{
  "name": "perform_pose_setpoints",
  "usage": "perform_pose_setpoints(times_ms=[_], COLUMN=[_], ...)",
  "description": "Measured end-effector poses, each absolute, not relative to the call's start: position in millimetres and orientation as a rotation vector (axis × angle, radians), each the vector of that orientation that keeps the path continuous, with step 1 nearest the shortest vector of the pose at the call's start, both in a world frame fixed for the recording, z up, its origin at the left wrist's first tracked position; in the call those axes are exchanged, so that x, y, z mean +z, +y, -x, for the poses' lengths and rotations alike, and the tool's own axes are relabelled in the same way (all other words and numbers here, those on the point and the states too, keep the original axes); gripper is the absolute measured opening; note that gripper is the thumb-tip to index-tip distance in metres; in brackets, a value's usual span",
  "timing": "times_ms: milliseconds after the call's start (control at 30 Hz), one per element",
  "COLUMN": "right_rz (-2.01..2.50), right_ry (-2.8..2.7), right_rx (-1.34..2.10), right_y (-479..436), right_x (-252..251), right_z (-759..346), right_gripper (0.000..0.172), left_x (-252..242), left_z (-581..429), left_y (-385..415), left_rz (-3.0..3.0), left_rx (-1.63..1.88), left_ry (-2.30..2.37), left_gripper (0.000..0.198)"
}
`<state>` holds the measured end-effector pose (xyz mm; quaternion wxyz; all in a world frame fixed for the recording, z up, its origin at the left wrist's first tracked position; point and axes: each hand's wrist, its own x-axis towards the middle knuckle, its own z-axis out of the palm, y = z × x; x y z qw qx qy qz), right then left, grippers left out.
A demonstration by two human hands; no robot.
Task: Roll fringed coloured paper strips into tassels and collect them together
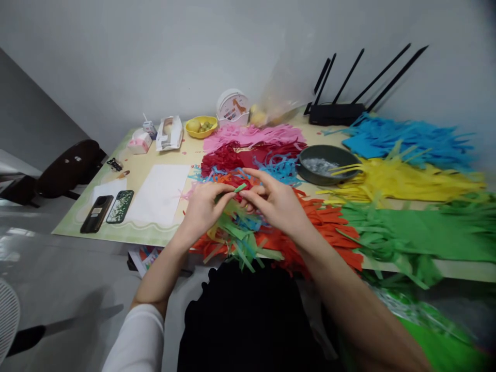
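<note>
Strip: was gripped, frame centre, by pinching left hand and right hand, probably for fine control.
Bowl: stood right of centre, seemingly for easy reach.

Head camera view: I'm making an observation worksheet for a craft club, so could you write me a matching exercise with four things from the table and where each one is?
Things
1. Green strip
2. Dark round bowl
3. Black router
4. Green-patterned phone

Places
A. By the wall, behind the blue fringe
B. Between the white sheet and a dark phone
C. At the fingertips of the left hand and right hand
D. Beside the yellow fringe, with clear material in it

Pairs: 1-C, 2-D, 3-A, 4-B
</note>
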<state>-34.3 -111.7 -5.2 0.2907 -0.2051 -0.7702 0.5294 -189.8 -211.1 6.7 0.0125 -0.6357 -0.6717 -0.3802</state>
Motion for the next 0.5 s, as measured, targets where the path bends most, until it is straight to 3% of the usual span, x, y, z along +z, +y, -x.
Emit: perform_pose_setpoints(times_ms=[200, 300, 433, 500], right_rz=[0.497, 0.503, 0.539, 0.550], right_ry=[-2.231, -2.250, -2.046, -1.919], right_rx=[1.022, 1.007, 1.414, 1.716], right_y=[-122.2, -122.3, -111.6, -102.1], right_x=[0.9, 1.7, -2.9, -3.0], right_z=[28.1, 28.0, 34.1, 39.0], right_gripper=[0.048, 0.050, 0.052, 0.045], left_x=[2.7, 3.4, 4.0, 4.5], left_z=[190.1, 188.7, 189.8, 191.0], left_y=[-206.8, -207.8, -209.6, -209.0], left_rz=[1.853, 1.944, 2.095, 2.118], left_rx=[-1.284, -1.348, -1.353, -1.277], left_ry=[-2.143, -2.113, -2.048, -2.013], left_gripper=[0.009, 0.008, 0.007, 0.006])
